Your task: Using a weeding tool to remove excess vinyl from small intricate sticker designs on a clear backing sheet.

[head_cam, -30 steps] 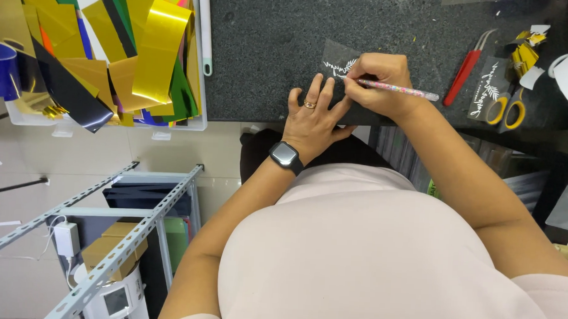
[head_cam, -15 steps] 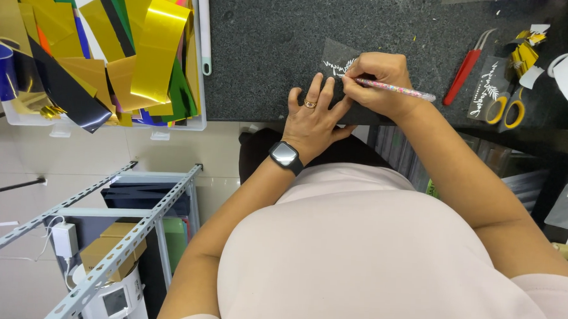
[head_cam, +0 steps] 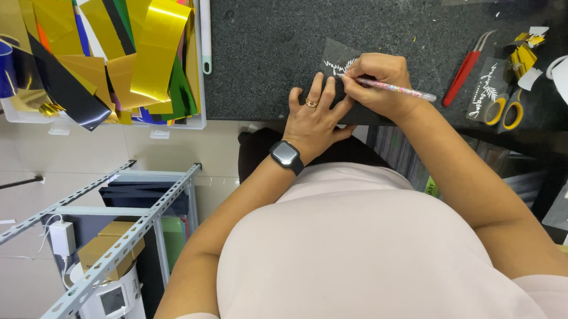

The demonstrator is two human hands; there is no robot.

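Here the right hand (head_cam: 380, 81) is closed around a thin speckled tool (head_cam: 395, 89), held like a pen, with its tip set on a small dark sheet (head_cam: 335, 58) that carries a white cut design. The sheet lies flat on the dark table (head_cam: 263, 56), right under both hands. The left hand (head_cam: 315, 113) holds nothing; its fingers (head_cam: 314, 90) are spread and pressed flat on the sheet's near part, just beside the right hand and touching it at the thumb side. A ring sits on one finger and a dark watch (head_cam: 286, 156) on the wrist. Whether the tip is lifting any of the white film is too small to tell. Beyond the right hand, well apart, lie red tweezers (head_cam: 465, 70), then yellow-handled scissors (head_cam: 506, 112) resting partly on another dark sheet with a white design. Out past the left hand stands a pale bin (head_cam: 202, 66) stuffed with gold, black, green and blue foil strips (head_cam: 155, 45).
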